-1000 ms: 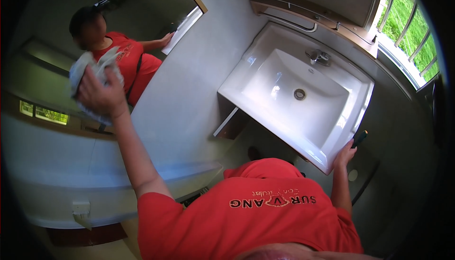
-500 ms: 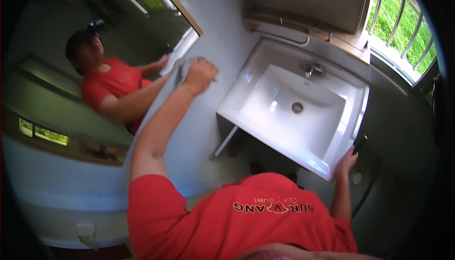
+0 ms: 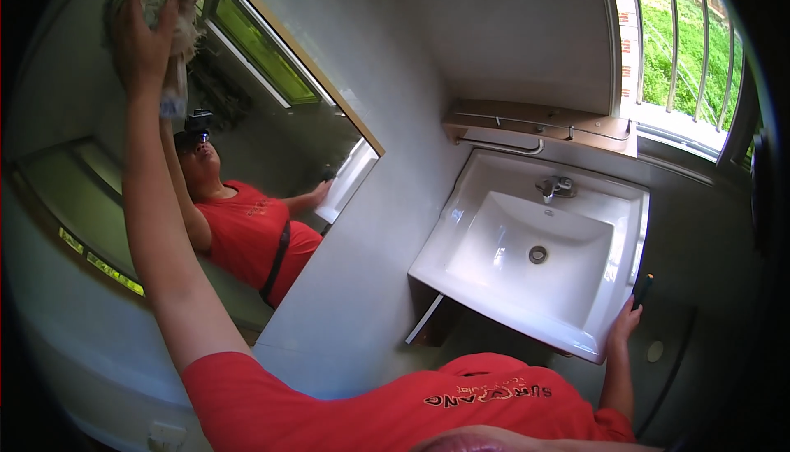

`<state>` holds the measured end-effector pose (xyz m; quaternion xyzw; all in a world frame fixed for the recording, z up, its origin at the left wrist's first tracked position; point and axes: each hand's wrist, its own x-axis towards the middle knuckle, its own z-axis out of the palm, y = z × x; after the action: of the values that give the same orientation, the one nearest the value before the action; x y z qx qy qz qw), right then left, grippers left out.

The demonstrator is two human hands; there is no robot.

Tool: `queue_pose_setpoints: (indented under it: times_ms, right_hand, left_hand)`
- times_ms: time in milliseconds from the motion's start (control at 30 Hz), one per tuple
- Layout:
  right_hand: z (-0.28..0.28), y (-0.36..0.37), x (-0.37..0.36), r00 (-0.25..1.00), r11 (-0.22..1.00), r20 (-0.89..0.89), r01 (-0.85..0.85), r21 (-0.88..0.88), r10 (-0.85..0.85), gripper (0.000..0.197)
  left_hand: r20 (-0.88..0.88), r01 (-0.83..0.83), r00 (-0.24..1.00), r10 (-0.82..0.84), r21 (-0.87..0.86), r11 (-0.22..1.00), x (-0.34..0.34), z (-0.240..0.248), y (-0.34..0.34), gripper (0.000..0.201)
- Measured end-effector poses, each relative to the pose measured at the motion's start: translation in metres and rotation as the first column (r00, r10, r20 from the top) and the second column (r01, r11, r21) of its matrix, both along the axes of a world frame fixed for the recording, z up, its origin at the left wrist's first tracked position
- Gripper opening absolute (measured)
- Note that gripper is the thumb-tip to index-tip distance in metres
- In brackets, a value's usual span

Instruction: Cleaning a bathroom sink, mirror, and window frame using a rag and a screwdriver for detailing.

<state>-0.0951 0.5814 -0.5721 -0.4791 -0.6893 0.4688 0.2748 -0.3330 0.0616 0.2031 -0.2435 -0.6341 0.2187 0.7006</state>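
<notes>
My left hand [image 3: 146,44] reaches up to the wall mirror [image 3: 288,143] and presses a crumpled pale cloth [image 3: 188,20] against the glass near its upper left part. The hand's reflection mostly sits behind it. My right hand [image 3: 623,324] rests at the near right corner of the white washbasin [image 3: 514,308], closed around a slim dark-green object with an orange tip [image 3: 644,290]. Its lower part is hidden in my fingers, so its kind is unclear. My arm and red shirt are reflected in the mirror.
A chrome tap [image 3: 553,187] stands at the basin's far side. Beyond it, a wooden shelf [image 3: 568,127] with a metal rail is fixed to the wall. A barred window [image 3: 687,48] opens at the upper right. Under the basin hangs an open white-edged cabinet door [image 3: 426,319].
My left hand, with the cloth, has moved up and left from the mirror's right lower edge onto its upper glass. My right hand still holds the green object by the basin. The view has shifted.
</notes>
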Motion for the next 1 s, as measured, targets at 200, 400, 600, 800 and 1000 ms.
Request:
queue_pose_setpoints:
  times_ms: [200, 400, 600, 800, 1000]
  right_hand:
    - [0.017, -0.009, -0.001, 0.999, 0.998, -0.002, 0.032, 0.051, -0.032, 0.053]
    - [0.027, -0.009, -0.001, 1.0, 1.0, 0.001, -0.009, -0.024, 0.009, 0.052]
    - [-0.009, 0.001, -0.009, 0.993, 0.999, -0.109, 0.037, -0.027, -0.04, 0.048]
    - [-0.016, 0.012, -0.009, 0.989, 0.984, -0.146, -0.032, -0.173, 0.006, 0.046]
    - [0.02, -0.006, -0.031, 0.985, 0.967, -0.158, -0.099, -0.235, 0.063, 0.047]
  left_hand:
    - [0.117, -0.179, 0.972, 0.204, -0.199, 0.964, -0.049, -0.067, 0.031, 0.044]
    - [0.563, 0.202, 0.825, 0.059, -0.39, 0.898, -0.07, -0.281, 0.039, 0.026]
    - [0.794, 0.332, 0.531, 0.294, -0.515, 0.79, -0.013, -0.407, -0.014, 0.011]
    - [0.789, 0.319, 0.612, 0.06, -0.316, 0.894, 0.063, -0.364, -0.011, 0.012]
    - [0.538, 0.264, 0.843, -0.021, -0.378, 0.887, 0.106, -0.18, -0.041, 0.025]
